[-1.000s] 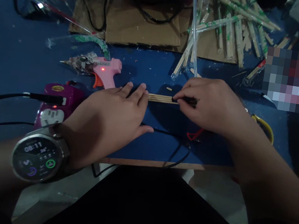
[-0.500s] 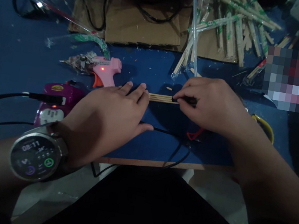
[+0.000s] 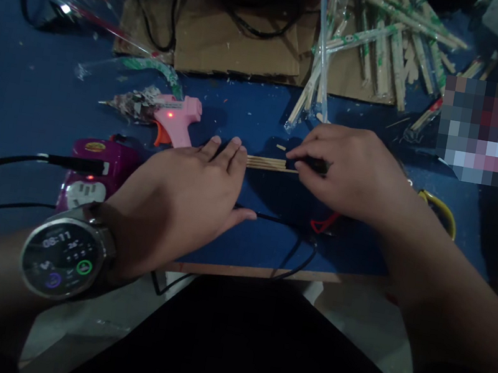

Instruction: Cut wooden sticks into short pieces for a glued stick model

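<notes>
Pressing wooden sticks (image 3: 266, 163), left hand (image 3: 181, 198) wears watch (image 3: 62, 255).

Blue table (image 3: 32, 89), pink glue gun (image 3: 177, 118), purple power strip (image 3: 95, 171), cardboard (image 3: 233, 45), wrapped chopsticks (image 3: 395, 39)

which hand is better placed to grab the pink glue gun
Left, probably. The left hand lies flat on the sticks, right beside the glue gun. The right hand is farther away, pinching a dark tool.
</notes>
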Action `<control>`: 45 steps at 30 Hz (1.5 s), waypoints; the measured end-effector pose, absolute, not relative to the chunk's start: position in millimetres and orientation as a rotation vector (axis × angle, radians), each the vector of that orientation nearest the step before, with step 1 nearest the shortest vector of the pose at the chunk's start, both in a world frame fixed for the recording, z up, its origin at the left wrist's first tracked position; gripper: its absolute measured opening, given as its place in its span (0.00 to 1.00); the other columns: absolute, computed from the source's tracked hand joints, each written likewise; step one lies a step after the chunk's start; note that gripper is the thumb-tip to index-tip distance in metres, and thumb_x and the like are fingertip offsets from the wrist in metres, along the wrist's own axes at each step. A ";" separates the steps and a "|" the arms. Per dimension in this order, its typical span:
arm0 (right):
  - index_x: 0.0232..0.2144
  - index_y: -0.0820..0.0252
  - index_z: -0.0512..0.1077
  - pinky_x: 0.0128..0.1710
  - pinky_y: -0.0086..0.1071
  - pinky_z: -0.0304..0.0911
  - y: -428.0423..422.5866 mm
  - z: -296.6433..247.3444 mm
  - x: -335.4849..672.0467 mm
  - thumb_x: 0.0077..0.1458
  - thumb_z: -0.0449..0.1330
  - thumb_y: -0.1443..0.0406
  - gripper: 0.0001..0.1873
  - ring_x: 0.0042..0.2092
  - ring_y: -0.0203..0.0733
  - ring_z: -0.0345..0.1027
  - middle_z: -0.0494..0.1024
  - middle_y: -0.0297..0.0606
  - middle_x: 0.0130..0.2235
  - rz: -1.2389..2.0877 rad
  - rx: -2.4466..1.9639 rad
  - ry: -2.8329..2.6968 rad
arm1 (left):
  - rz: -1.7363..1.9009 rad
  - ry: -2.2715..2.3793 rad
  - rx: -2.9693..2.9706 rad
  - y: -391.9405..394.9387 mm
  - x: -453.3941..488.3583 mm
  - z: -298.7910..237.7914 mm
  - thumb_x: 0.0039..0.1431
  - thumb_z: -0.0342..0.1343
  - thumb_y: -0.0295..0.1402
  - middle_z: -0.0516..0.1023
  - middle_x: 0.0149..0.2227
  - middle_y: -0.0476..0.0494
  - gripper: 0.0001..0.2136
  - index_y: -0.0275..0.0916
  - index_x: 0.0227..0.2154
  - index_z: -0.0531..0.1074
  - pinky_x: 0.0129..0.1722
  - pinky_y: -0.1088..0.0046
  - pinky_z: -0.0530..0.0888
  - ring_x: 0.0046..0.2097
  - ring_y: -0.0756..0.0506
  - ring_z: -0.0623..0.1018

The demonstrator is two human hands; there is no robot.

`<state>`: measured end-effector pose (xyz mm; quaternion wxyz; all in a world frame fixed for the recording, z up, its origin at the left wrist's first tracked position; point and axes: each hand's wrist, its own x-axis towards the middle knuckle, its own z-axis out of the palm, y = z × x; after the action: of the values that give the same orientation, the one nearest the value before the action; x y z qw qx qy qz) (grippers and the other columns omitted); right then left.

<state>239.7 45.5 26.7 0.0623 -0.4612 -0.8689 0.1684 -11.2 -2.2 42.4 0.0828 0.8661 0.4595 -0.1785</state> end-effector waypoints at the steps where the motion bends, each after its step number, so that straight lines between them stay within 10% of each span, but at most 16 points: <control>1: 0.51 0.51 0.88 0.56 0.47 0.75 45.3 27.1 239.2 0.69 0.58 0.62 0.19 0.54 0.56 0.83 0.88 0.43 0.54 0.523 -1.402 -2.627 | -0.523 1.376 2.585 -2.3 -11.5 42.2 0.76 0.58 0.49 0.60 0.79 0.13 0.43 0.17 0.79 0.57 0.69 0.43 0.76 0.78 0.19 0.67; 27: 0.60 0.53 0.85 0.53 0.45 0.73 46.4 12.0 240.8 0.68 0.65 0.61 0.21 0.55 0.57 0.81 0.85 0.45 0.56 0.541 -1.273 -2.676 | -0.414 1.480 2.561 0.2 -8.3 41.8 0.77 0.57 0.48 0.70 0.76 0.19 0.38 0.25 0.78 0.62 0.67 0.48 0.79 0.74 0.22 0.75; 35: 0.57 0.54 0.86 0.53 0.44 0.73 46.5 15.1 238.9 0.70 0.63 0.62 0.18 0.55 0.55 0.81 0.86 0.45 0.55 0.562 -1.299 -2.694 | -0.448 1.412 2.694 1.7 -11.7 35.0 0.83 0.40 0.40 0.72 0.76 0.23 0.30 0.26 0.76 0.65 0.61 0.46 0.82 0.73 0.24 0.77; 45: 0.53 0.54 0.84 0.50 0.45 0.71 47.6 13.7 238.4 0.67 0.65 0.64 0.14 0.53 0.57 0.80 0.86 0.45 0.54 0.594 -1.297 -2.667 | -0.361 1.444 2.645 0.5 -11.4 38.9 0.81 0.49 0.43 0.75 0.74 0.25 0.26 0.34 0.72 0.71 0.59 0.48 0.82 0.71 0.25 0.79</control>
<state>238.4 47.6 13.7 0.0585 -0.4282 -0.8802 0.1959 -11.4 0.5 38.9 0.0532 0.8702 0.4752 -0.1187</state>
